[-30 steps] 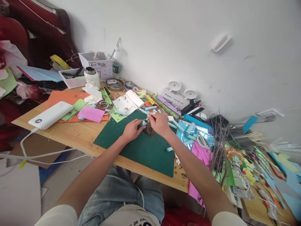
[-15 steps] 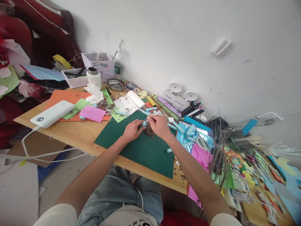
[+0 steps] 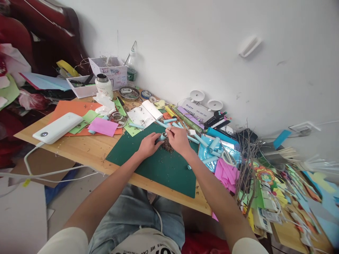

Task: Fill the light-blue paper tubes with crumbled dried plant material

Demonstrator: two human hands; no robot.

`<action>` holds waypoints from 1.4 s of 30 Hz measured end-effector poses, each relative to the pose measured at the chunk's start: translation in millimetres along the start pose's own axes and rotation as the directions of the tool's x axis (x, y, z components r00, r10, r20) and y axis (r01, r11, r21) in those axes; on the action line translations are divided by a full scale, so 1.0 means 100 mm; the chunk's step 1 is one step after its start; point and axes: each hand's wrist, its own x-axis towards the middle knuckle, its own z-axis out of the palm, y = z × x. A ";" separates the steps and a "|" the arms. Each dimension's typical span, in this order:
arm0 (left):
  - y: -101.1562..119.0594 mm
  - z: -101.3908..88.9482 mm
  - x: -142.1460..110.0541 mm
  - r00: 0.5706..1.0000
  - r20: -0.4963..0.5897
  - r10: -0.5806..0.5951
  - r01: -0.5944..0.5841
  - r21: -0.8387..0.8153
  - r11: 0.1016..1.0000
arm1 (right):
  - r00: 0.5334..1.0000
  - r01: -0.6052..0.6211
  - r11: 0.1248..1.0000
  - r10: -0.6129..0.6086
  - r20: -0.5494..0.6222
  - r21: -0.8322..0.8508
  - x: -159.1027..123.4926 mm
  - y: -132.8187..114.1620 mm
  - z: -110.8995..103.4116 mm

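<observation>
My left hand is closed around a short light-blue paper tube, whose open end points up toward my right hand. My right hand is in a pinch just beside the tube's mouth; what its fingertips hold is too small to tell. Beneath both hands lies a pile of brown crumbly bits on the green cutting mat. More light-blue paper tubes lie to the right and behind the mat.
A white power bank with a cable lies at the left on orange paper. A white bottle and a box of twigs stand at the back. Pink crepe paper, scissors and upright bare branches crowd the right.
My right hand has drawn slightly away from the tube's mouth, and more of the opening shows. My left hand keeps its hold on the tube. The view has shifted slightly.
</observation>
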 end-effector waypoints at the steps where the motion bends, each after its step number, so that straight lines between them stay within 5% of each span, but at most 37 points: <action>1: 0.00 0.00 0.00 1.000 -0.001 -0.002 0.002 -0.001 1.000 | 1.000 -0.005 1.000 0.005 -0.015 0.014 0.00 -0.01 0.00; 6: 0.00 0.01 0.00 1.000 -0.013 -0.006 0.006 -0.009 1.000 | 0.999 0.016 0.996 -0.013 -0.043 0.083 -0.02 -0.07 -0.03; 11: -0.01 0.02 0.01 1.000 -0.007 -0.003 0.003 -0.026 1.000 | 0.979 -0.118 0.983 0.138 -0.150 0.138 -0.10 -0.06 -0.03; 16: 0.00 0.00 0.02 1.000 0.001 -0.024 0.024 -0.012 1.000 | 0.976 -0.138 0.957 0.175 -0.128 0.254 -0.18 -0.02 0.00; 21: 0.00 0.01 0.02 1.000 0.004 -0.007 0.007 -0.031 0.999 | 0.876 -0.279 0.882 0.396 -0.276 0.381 -0.55 0.09 -0.10; 27: -0.01 0.03 0.06 1.000 -0.004 0.017 -0.017 -0.022 1.000 | 0.839 -0.512 0.848 0.528 -0.129 0.141 -1.14 0.30 0.07; 35: 0.02 0.02 0.06 0.999 -0.023 -0.034 0.033 -0.018 0.999 | 0.818 -0.569 0.766 0.563 -0.116 -0.299 -1.35 0.31 0.27; 39: 0.01 0.02 0.05 0.997 -0.046 -0.068 0.065 -0.057 0.996 | 0.797 -0.603 0.745 0.579 -0.173 -0.285 -1.35 0.26 0.25; 42: 0.01 0.02 0.05 0.996 -0.041 -0.081 0.078 -0.060 0.995 | 0.844 -0.534 0.830 0.512 -0.157 -0.163 -1.23 0.29 0.24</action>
